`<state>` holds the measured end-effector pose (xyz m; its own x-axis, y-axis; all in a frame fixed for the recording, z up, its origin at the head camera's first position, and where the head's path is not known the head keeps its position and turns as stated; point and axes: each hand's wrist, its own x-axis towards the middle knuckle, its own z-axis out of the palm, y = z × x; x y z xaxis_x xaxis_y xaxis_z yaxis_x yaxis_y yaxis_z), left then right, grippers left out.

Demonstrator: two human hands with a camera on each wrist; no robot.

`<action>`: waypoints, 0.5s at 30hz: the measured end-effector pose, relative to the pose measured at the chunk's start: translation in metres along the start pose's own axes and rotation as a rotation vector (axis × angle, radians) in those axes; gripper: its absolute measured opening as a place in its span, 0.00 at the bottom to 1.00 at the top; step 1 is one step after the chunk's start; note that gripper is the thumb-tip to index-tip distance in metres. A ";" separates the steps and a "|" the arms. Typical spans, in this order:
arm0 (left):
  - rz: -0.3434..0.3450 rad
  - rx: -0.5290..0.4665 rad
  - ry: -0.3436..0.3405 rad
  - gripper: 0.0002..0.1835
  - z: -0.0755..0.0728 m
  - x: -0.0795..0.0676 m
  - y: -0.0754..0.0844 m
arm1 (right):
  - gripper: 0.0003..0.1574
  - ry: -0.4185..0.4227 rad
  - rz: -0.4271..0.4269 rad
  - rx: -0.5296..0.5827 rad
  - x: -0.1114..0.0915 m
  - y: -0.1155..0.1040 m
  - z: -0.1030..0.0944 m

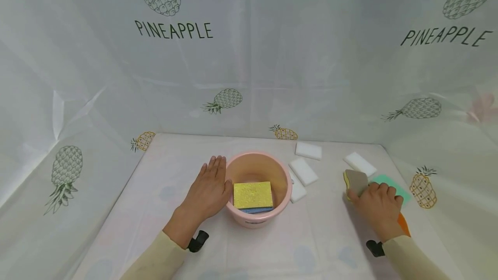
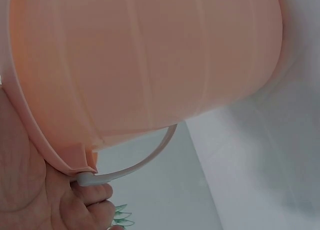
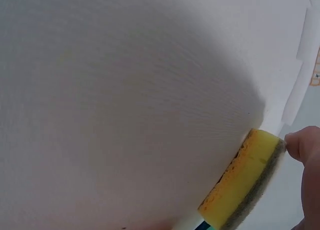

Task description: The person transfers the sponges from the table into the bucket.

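Observation:
A pink bucket (image 1: 281, 205) stands at the middle of the table, with a yellow sponge (image 1: 253, 195) lying inside and a blue edge visible under it. My left hand (image 1: 208, 191) rests against the bucket's left rim, fingers mostly straight; in the left wrist view it is by the grey handle (image 2: 95, 179). On the right, my right hand (image 1: 379, 206) pinches a yellow sponge with a grey-brown scouring side (image 3: 250, 180). That sponge is tilted on edge, close over the table, its thumb-side end by the thumb.
Several white sponge blocks (image 1: 303, 171) lie to the right of the bucket and farther back. Beside my right hand are a green pad (image 1: 391, 188) and a partly hidden orange thing (image 1: 403, 224). A pineapple-print sheet (image 1: 311, 64) hangs around the table.

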<state>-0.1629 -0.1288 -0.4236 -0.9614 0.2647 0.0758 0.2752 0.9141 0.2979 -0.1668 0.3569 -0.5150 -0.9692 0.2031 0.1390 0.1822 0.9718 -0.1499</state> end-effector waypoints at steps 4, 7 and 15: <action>-0.005 -0.005 0.001 0.37 0.000 0.000 0.001 | 0.56 -0.039 0.031 -0.008 0.000 0.000 0.000; -0.009 -0.006 0.000 0.37 0.000 0.000 0.002 | 0.57 -0.063 0.040 -0.017 0.001 0.000 -0.001; -0.016 -0.005 0.000 0.37 0.001 0.001 0.001 | 0.57 -0.077 0.028 -0.013 0.003 0.001 0.001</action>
<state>-0.1630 -0.1271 -0.4238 -0.9657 0.2498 0.0707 0.2594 0.9167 0.3040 -0.1699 0.3581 -0.5160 -0.9735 0.2209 0.0589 0.2111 0.9674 -0.1396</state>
